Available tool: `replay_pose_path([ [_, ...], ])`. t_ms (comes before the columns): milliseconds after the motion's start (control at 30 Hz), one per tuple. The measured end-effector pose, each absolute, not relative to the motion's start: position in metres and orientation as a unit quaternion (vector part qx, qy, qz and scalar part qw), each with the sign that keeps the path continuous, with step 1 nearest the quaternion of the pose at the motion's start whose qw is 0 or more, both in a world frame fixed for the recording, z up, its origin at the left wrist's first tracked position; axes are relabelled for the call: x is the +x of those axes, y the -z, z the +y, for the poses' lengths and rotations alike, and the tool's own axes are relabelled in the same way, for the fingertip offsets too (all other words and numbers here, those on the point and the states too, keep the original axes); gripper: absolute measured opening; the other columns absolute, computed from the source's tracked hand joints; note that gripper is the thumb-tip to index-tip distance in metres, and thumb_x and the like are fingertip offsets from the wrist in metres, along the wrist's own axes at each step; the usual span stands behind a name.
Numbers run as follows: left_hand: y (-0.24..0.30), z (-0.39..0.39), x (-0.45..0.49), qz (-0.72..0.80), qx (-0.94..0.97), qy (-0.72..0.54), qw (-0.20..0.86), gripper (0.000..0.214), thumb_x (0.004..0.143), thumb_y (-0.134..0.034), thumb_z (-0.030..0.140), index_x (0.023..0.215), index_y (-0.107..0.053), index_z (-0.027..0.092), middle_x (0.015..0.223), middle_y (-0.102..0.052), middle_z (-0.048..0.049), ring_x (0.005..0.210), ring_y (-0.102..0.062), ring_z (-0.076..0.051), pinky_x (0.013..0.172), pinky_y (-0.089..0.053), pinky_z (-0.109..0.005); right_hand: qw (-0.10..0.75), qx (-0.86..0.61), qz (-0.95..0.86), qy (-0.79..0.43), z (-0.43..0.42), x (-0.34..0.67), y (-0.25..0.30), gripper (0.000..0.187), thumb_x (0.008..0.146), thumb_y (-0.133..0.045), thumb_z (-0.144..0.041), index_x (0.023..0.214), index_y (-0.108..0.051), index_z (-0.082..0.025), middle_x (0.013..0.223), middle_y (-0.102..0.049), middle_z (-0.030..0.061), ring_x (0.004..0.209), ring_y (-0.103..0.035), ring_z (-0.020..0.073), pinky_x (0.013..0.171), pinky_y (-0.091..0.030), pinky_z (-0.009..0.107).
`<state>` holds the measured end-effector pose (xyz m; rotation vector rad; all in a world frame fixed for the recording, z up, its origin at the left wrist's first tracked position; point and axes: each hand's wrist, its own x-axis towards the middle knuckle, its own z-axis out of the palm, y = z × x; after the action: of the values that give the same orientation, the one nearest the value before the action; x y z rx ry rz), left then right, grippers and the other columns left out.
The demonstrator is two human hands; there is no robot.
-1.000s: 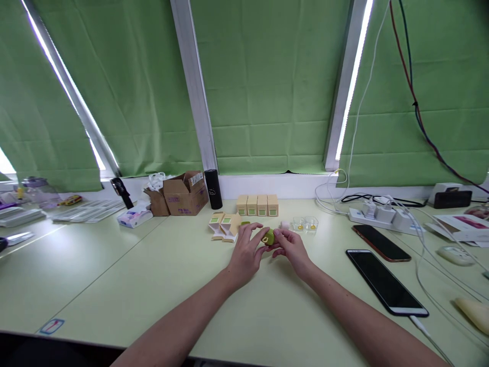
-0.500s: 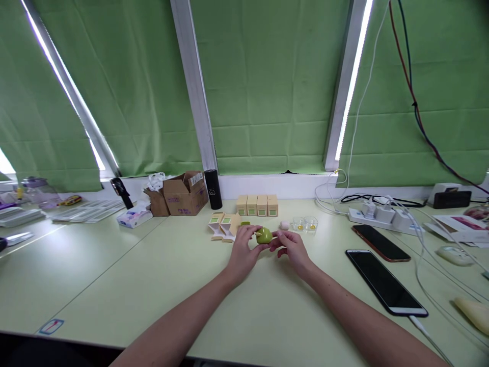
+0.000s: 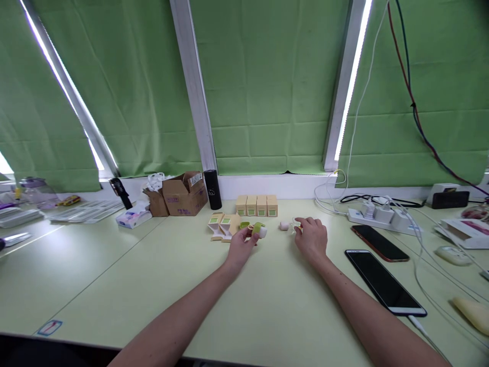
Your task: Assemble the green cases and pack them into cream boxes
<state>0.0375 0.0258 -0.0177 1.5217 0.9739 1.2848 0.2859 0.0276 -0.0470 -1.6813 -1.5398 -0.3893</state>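
Observation:
My left hand (image 3: 241,245) is closed on a small green cover (image 3: 259,227), from which a smooth white rounded end (image 3: 263,232) sticks out to the right. It is too small to tell exactly what it is. To the right, the curled fingers of my right hand (image 3: 312,237) are at a clear plastic container (image 3: 294,226), mostly hidden behind them. A small pale pink-white block (image 3: 283,226) lies between the hands. Just beyond my left fingers is another green piece (image 3: 245,225), and open cardboard boxes (image 3: 226,225) lie on their sides to its left.
Several small cardboard boxes (image 3: 256,205) stand in a row behind the hands. A black cylinder (image 3: 213,190) and a brown carton (image 3: 185,194) are at the back left. Two phones (image 3: 385,280), a power strip (image 3: 382,216) and loose cables occupy the right side.
My right hand has left the green cover and moved right to the clear containers. The left hand has shifted slightly left, and the white end of the held item now shows.

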Motion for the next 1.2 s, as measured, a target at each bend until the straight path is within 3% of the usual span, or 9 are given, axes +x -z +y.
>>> replay_pose_path([
  [133, 0.019, 0.027, 0.038, 0.391, 0.61, -0.516, 0.457, 0.066, 0.073, -0.074, 0.076, 0.1, -0.073, 0.016, 0.092, -0.071, -0.0069, 0.075, -0.059, -0.017, 0.073, -0.051, -0.031, 0.339, -0.693, -0.601, 0.211, 0.032, 0.299, 0.052, 0.027, 0.091, -0.061, -0.016, 0.113, -0.076, -0.022, 0.103, -0.066, 0.0164, 0.098, -0.051, 0.0318, 0.079, -0.034, 0.043],
  [333, 0.018, 0.026, 0.037, 0.386, 0.613, -0.517, 0.455, 0.064, 0.074, -0.074, 0.075, 0.101, -0.074, 0.016, 0.093, -0.072, -0.008, 0.078, -0.061, -0.019, 0.073, -0.051, -0.031, 0.298, -0.702, -0.612, 0.209, 0.033, 0.301, 0.055, 0.021, 0.091, -0.06, -0.015, 0.096, -0.079, -0.023, 0.099, -0.061, 0.016, 0.098, -0.047, 0.031, 0.079, -0.032, 0.043],
  [633, 0.021, 0.03, 0.036, 0.399, 0.606, -0.539, 0.427, 0.063, 0.074, -0.073, 0.076, 0.093, -0.074, 0.016, 0.089, -0.071, -0.0068, 0.075, -0.061, -0.018, 0.073, -0.051, -0.031, 0.356, -0.63, -0.649, 0.236, 0.017, 0.275, 0.031, 0.017, 0.091, -0.056, -0.011, 0.088, -0.072, -0.018, 0.096, -0.062, 0.0141, 0.097, -0.047, 0.0298, 0.082, -0.036, 0.043],
  [933, 0.021, 0.031, 0.037, 0.384, 0.593, -0.569, 0.421, 0.063, 0.072, -0.074, 0.076, 0.091, -0.073, 0.016, 0.095, -0.073, -0.009, 0.084, -0.063, -0.021, 0.071, -0.051, -0.031, 0.333, -0.462, -0.814, 0.117, -0.004, 0.236, 0.031, 0.019, 0.077, -0.061, -0.001, 0.08, -0.066, -0.02, 0.09, -0.062, 0.0084, 0.093, -0.051, 0.0262, 0.081, -0.042, 0.039],
  [1033, 0.021, 0.031, 0.037, 0.391, 0.592, -0.57, 0.414, 0.063, 0.073, -0.074, 0.076, 0.091, -0.073, 0.016, 0.095, -0.073, -0.0087, 0.083, -0.063, -0.02, 0.073, -0.051, -0.031, 0.329, -0.461, -0.822, 0.055, -0.006, 0.236, 0.032, 0.019, 0.08, -0.064, -0.006, 0.09, -0.067, -0.021, 0.096, -0.064, 0.0076, 0.095, -0.054, 0.0259, 0.084, -0.044, 0.039],
  [1200, 0.02, 0.03, 0.037, 0.393, 0.597, -0.568, 0.408, 0.064, 0.074, -0.072, 0.077, 0.09, -0.073, 0.016, 0.096, -0.074, -0.0096, 0.084, -0.064, -0.021, 0.073, -0.052, -0.032, 0.38, -0.534, -0.747, -0.109, 0.003, 0.244, 0.043, 0.051, 0.077, -0.069, -0.012, 0.125, -0.058, -0.023, 0.123, -0.064, 0.0091, 0.112, -0.059, 0.0267, 0.09, -0.049, 0.04],
])
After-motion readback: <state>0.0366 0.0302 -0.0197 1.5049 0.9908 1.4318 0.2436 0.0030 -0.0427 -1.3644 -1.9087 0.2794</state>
